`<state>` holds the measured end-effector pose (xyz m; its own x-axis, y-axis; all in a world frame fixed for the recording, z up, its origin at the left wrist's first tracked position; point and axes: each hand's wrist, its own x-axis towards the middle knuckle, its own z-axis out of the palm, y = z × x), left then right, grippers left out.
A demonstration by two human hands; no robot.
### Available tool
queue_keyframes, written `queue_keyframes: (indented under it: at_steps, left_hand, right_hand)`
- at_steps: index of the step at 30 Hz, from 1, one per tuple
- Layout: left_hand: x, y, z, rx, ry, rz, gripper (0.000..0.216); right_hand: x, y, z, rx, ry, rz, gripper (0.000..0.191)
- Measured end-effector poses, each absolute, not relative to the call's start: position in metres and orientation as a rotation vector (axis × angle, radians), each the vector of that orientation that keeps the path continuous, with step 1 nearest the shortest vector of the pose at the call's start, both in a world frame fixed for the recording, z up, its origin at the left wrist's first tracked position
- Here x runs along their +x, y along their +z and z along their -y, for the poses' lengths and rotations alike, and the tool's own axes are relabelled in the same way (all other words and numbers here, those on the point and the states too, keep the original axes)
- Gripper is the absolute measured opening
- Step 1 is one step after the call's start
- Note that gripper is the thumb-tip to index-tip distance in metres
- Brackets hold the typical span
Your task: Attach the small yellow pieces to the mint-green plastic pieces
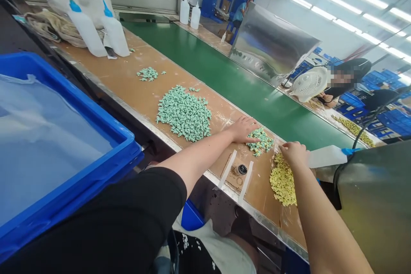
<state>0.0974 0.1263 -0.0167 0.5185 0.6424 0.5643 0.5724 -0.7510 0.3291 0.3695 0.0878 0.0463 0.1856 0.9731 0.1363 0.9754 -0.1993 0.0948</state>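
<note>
Green parts (260, 140), small heap at the far edge of the brown bench (128, 81), right beside the green conveyor belt (231, 81). Left hand (243, 129) lies flat on the heap's near-left side, fingers spread, palm down, pressing or raking, not clenched. Right hand (293, 153) is loosely curled at the top of the yellow parts (283, 182); cannot tell whether it pinches anything.

Between the arms, near the bench's front edge: two white strips (239, 175) set in a V, a small dark round piece (242, 169) between them. Bigger green pile (184, 113) sits mid-bench further left, a small green scatter (147, 73) beyond it. White squeeze bottle (326, 156), blue tip, lies just past the right hand.

Risks, my read:
- Green heap is hard against the belt edge; a sweep outward likely tips pieces onto the belt.
- Green and yellow heaps are near each other; a careless rake would mix colours.
- Loose parts near the front edge could drop off the bench.

Materials: parts look like small moulded plastic, irregular, matte, and they pile loosely. Bench top is smooth brown board, scuffed, with white residue. Belt is smooth and slightly glossy. Blue crate (105, 137) at left is rigid plastic with a clear liner.
</note>
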Motion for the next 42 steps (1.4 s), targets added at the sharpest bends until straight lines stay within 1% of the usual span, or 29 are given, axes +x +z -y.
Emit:
queue_keyframes:
  at_steps: [2,4,6,10,15,17,19,20,24,26,29,33,39,42]
  left_hand:
    - [0.098,-0.017,-0.126,2.66,1.067,-1.062,0.063]
    - [0.098,-0.016,-0.127,2.68,1.073,-1.073,0.062]
    - [0.097,-0.016,-0.127,2.706,1.063,-1.091,0.058]
    - [0.095,-0.013,-0.124,2.784,1.052,-1.081,0.045]
    - [0.082,0.004,-0.111,2.848,0.958,-1.045,0.034]
    - [0.066,0.019,-0.105,2.825,0.83,-1.055,0.033]
    - [0.045,0.038,-0.099,2.774,0.627,-1.097,0.031]
    - [0.033,0.049,-0.097,2.741,0.49,-1.173,0.029]
    - [-0.008,0.083,-0.089,2.647,-0.244,-1.467,0.02]
    - [-0.021,0.089,-0.083,2.61,-0.419,-1.536,0.017]
    - [-0.033,0.09,-0.072,2.572,-0.484,-1.564,0.02]
    - [-0.041,0.088,-0.059,2.533,-0.445,-1.464,0.025]
    - [-0.044,0.082,-0.057,2.586,-0.508,-1.33,0.013]
    - [-0.038,0.079,-0.06,2.597,-0.466,-1.317,0.016]
  right_hand:
    - [0.356,0.041,-0.074,-2.082,-0.195,1.831,0.039]
    - [0.335,0.031,-0.055,-1.756,0.043,1.636,0.048]
    - [0.311,0.016,-0.032,-1.536,0.288,1.422,0.053]
    - [0.279,-0.008,0.0,-1.311,0.517,1.219,0.049]
    - [0.274,-0.019,0.004,-1.244,0.651,1.26,0.046]
    - [0.272,-0.02,0.003,-1.216,0.65,1.319,0.044]
    - [0.268,-0.019,0.004,-1.176,0.584,1.406,0.039]
    - [0.267,-0.018,0.004,-1.151,0.536,1.463,0.037]
    - [0.263,-0.014,0.005,-1.074,0.427,1.618,0.027]
    - [0.262,-0.014,0.004,-1.052,0.424,1.649,0.027]
    - [0.262,-0.016,0.003,-1.026,0.442,1.669,0.028]
    - [0.264,-0.014,0.006,-1.004,0.456,1.673,0.025]
    - [0.265,-0.01,0.007,-1.008,0.489,1.721,0.022]
    - [0.267,-0.012,0.005,-1.086,0.508,1.785,0.016]
